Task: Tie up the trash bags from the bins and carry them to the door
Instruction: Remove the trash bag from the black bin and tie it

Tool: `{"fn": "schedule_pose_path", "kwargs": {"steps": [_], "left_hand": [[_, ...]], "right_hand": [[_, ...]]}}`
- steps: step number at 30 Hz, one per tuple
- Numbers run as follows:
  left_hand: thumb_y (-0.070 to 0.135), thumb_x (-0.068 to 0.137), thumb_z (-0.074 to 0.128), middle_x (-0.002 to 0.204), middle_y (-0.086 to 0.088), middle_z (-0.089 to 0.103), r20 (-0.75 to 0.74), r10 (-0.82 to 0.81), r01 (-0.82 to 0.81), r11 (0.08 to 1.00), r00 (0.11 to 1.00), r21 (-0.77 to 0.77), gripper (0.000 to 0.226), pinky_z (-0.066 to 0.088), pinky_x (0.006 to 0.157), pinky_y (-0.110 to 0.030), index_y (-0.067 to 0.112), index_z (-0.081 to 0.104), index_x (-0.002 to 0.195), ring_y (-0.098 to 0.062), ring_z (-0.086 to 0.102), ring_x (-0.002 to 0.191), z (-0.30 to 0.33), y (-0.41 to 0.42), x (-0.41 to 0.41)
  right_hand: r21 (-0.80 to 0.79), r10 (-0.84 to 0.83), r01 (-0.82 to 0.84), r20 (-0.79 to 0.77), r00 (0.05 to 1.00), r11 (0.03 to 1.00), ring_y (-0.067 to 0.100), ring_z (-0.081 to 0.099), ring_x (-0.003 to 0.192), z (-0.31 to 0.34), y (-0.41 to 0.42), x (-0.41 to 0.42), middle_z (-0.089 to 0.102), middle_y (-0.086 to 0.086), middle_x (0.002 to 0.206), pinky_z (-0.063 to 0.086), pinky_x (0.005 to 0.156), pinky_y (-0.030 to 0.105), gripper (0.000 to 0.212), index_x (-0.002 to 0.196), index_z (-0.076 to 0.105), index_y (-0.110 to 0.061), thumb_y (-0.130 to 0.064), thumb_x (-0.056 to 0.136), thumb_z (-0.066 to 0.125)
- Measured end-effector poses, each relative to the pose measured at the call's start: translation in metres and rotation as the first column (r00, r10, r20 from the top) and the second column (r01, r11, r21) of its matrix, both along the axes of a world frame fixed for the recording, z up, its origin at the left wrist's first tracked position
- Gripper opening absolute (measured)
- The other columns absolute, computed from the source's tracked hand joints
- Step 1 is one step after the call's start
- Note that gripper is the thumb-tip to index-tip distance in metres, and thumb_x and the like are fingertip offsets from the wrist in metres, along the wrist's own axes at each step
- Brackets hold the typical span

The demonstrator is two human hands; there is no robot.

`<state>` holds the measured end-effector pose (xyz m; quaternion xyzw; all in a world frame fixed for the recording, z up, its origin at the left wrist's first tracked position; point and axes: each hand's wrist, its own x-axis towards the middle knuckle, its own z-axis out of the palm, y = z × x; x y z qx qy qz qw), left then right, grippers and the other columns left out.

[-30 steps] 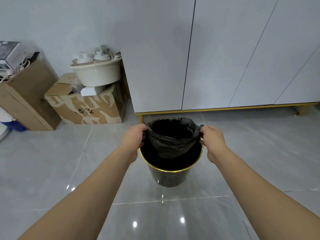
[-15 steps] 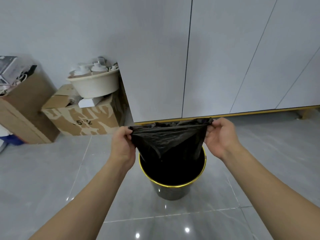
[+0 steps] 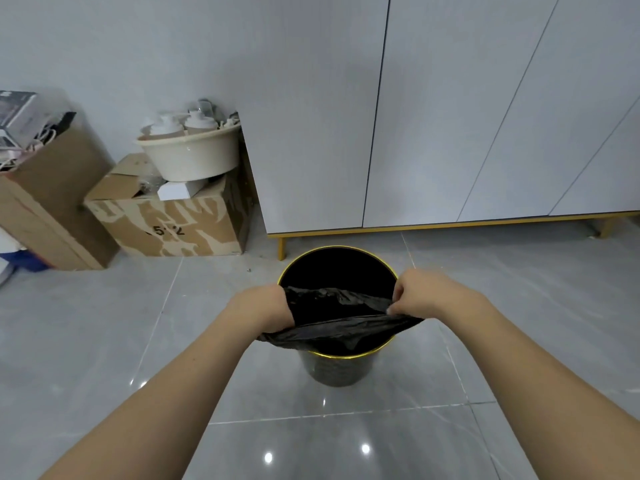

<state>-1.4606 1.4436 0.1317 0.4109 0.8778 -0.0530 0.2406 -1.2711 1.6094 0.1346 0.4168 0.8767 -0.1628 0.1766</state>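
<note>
Thin black plastic trash bag (image 3: 337, 318) gathered at mouth over round black bin with gold rim (image 3: 337, 356), near centre of floor. Left hand (image 3: 263, 310) and right hand (image 3: 420, 294): fingers closed, pinching opposite bag edges. Bag freed from rim; judged early: knot not tied, bag not lifted out, no carrying. Far-left torn cardboard box (image 3: 173, 223): partial digits "5", "2", rest unreadable.

Open tiled floor (image 3: 104, 341) lies around the bin (image 3: 337, 368) at 3, 6 and 9 o'clock. A cabinet (image 3: 450, 116) stands close behind at 12; boxes (image 3: 173, 226) sit at 10.
</note>
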Motion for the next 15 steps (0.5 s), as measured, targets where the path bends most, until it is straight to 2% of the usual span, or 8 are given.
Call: {"fn": "schedule_pose_path", "kwargs": {"steps": [1,3,5,8,10,12,14,15], "left_hand": [[0.02,0.084,0.052,0.07,-0.002,0.057,-0.08,-0.022,0.021,1.0,0.997,-0.015,0.011,0.049,0.06,-0.029,0.013,0.052,0.075,-0.023,0.059,0.065,-0.001,-0.001,-0.001],[0.018,0.087,0.049,0.082,-0.002,0.058,-0.23,-0.016,0.023,0.999,0.973,0.027,0.005,0.044,0.065,-0.031,0.014,0.05,0.09,-0.026,0.06,0.08,-0.004,-0.003,-0.002],[0.019,0.09,0.049,0.1,-0.006,0.065,-0.351,0.017,-0.002,0.999,0.936,0.043,0.021,0.043,0.066,-0.032,0.011,0.05,0.11,-0.029,0.064,0.093,-0.008,-0.007,-0.001],[0.012,0.092,0.046,0.11,-0.009,0.066,-0.42,-0.013,0.005,1.0,0.907,-0.02,0.028,0.043,0.067,-0.033,0.006,0.05,0.119,-0.03,0.066,0.1,-0.015,-0.011,-0.002],[0.009,0.091,0.047,0.107,-0.01,0.067,-0.425,0.023,-0.018,1.0,0.905,0.016,0.032,0.043,0.066,-0.033,0.004,0.047,0.123,-0.03,0.066,0.097,-0.014,-0.015,-0.004],[0.009,0.091,0.048,0.096,-0.006,0.064,-0.435,0.058,-0.026,0.997,0.899,0.079,0.028,0.042,0.065,-0.031,0.005,0.045,0.119,-0.028,0.066,0.093,-0.011,-0.016,-0.006],[0.019,0.092,0.047,0.081,-0.002,0.052,-0.421,0.117,-0.043,0.983,0.899,0.181,0.025,0.043,0.067,-0.032,0.008,0.044,0.114,-0.029,0.065,0.09,0.0,-0.013,-0.003],[0.029,0.093,0.044,0.082,-0.004,0.05,-0.374,0.153,-0.048,0.96,0.915,0.276,0.03,0.044,0.071,-0.033,0.009,0.044,0.115,-0.031,0.063,0.093,0.006,-0.01,-0.001]], "right_hand": [[0.039,0.003,-0.004,0.009,1.0,0.999,0.025,0.066,0.085,-0.003,-0.001,0.0,0.073,0.003,0.089,0.056,0.079,0.035,0.018,0.088,0.072,-0.015,-0.029,0.08,0.065],[0.111,-0.009,0.013,-0.033,0.999,0.994,0.027,0.063,0.076,-0.003,-0.002,0.0,0.068,0.007,0.08,0.053,0.067,0.031,0.014,0.082,0.067,-0.011,-0.012,0.081,0.053],[0.134,-0.026,0.042,-0.124,0.992,0.99,0.027,0.055,0.068,0.001,-0.002,0.001,0.059,0.008,0.073,0.041,0.057,0.03,0.014,0.076,0.058,-0.009,-0.011,0.084,0.046],[0.059,-0.053,0.076,-0.323,0.945,0.995,0.023,0.039,0.061,0.01,-0.011,0.004,0.042,0.005,0.066,0.028,0.055,0.033,0.026,0.067,0.037,-0.015,-0.022,0.091,0.042],[0.007,-0.106,0.123,-0.469,0.877,0.992,0.021,0.034,0.061,0.016,-0.018,0.008,0.036,0.004,0.066,0.024,0.056,0.034,0.029,0.067,0.031,-0.016,-0.026,0.093,0.039],[-0.068,-0.189,0.185,-0.604,0.774,0.98,0.02,0.032,0.062,0.021,-0.021,0.01,0.034,0.006,0.067,0.022,0.057,0.034,0.027,0.068,0.031,-0.016,-0.025,0.092,0.038],[-0.161,-0.282,0.239,-0.695,0.662,0.958,0.019,0.031,0.06,0.023,-0.021,0.01,0.032,0.005,0.067,0.021,0.058,0.034,0.028,0.065,0.03,-0.016,-0.025,0.089,0.04],[-0.189,-0.311,0.257,-0.723,0.616,0.948,0.017,0.03,0.058,0.023,-0.02,0.009,0.031,0.003,0.065,0.021,0.057,0.033,0.031,0.061,0.028,-0.016,-0.024,0.088,0.041]]}}
